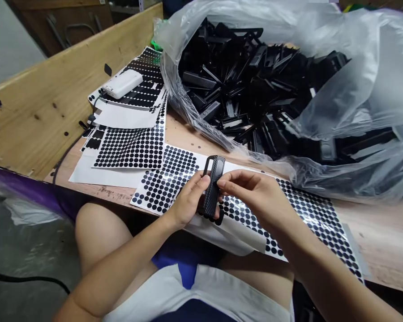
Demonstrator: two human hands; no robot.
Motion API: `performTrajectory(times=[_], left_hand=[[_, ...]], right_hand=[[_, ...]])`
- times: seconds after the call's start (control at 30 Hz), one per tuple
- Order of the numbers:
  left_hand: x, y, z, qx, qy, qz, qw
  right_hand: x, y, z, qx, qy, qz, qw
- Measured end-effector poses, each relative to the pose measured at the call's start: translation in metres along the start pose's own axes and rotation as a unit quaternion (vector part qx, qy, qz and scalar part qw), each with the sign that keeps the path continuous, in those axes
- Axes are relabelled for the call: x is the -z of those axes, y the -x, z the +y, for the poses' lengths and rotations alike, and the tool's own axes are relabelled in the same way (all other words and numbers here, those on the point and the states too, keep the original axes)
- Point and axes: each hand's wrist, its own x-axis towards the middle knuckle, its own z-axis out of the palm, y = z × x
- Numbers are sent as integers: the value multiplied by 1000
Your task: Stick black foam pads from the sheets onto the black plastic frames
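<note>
A black textured plastic piece (214,188) with a loop at its upper end is held upright over the table edge. My left hand (190,199) is closed round its left side, thumb on the front. From the right, my right hand (251,190) pinches at the piece's right edge, thumb and forefinger together; anything between those fingertips is too small to make out. Beneath both hands lies a white sheet of round black stickers (309,219), its front edge curled over the table edge.
A large clear plastic bag (352,94) full of black parts (228,85) fills the back right. More sticker sheets (130,145) and a white power bank (123,83) with a cable lie left, beside a wooden board (53,94).
</note>
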Motion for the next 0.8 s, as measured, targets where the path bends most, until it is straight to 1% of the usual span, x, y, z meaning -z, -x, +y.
performTrajectory(times=[0.27,0.37,0.47,0.53,0.63,0.7,0.8], left_hand=[[0,2,-2,5,24,15,1000],[0,2,-2,9,31,13,999],[-1,1,4,10,42,2,999],[-2,0,9,13,63,-1,998],[-2,-1,15,22,96,16,995],[-3,-1,15,29,110,34,993],[-3,-1,13,34,121,57,990]], right_hand=[[-2,4,-5,40,93,-3,995],[-1,3,-1,48,90,-5,995],[4,-1,2,31,27,5,999],[8,-2,1,-13,-58,13,998],[13,-2,-2,-81,-212,4,974],[12,0,-4,-78,-265,-6,961],[6,0,-2,-40,-255,-1,966]])
